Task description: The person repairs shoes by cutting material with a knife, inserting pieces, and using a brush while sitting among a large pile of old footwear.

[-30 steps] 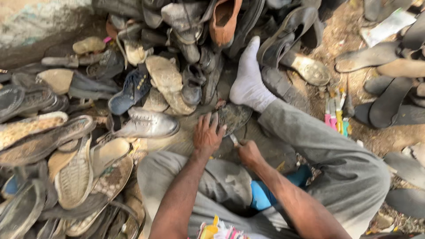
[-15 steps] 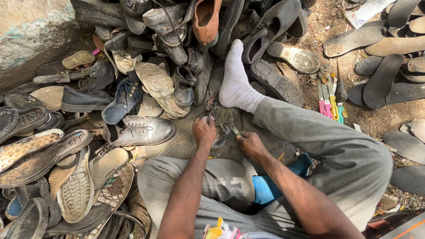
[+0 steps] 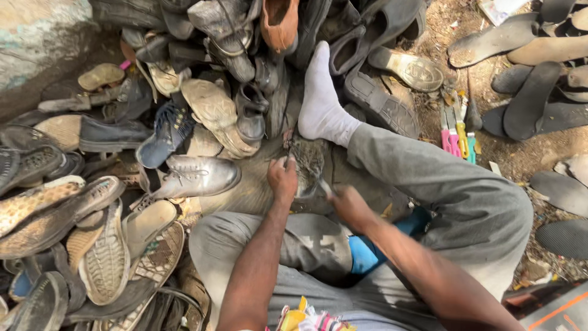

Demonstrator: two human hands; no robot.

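The left hand [image 3: 282,179] presses closed on a grey sole [image 3: 308,164]; just right, the right hand [image 3: 346,204] grips a thin tool [image 3: 323,187].

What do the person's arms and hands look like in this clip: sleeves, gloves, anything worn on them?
Both forearms are bare up to the frame edge, with no sleeves in view. The left hand and right hand wear no gloves. No watch, ring or wristband shows. Both arms look lean and sinewy.
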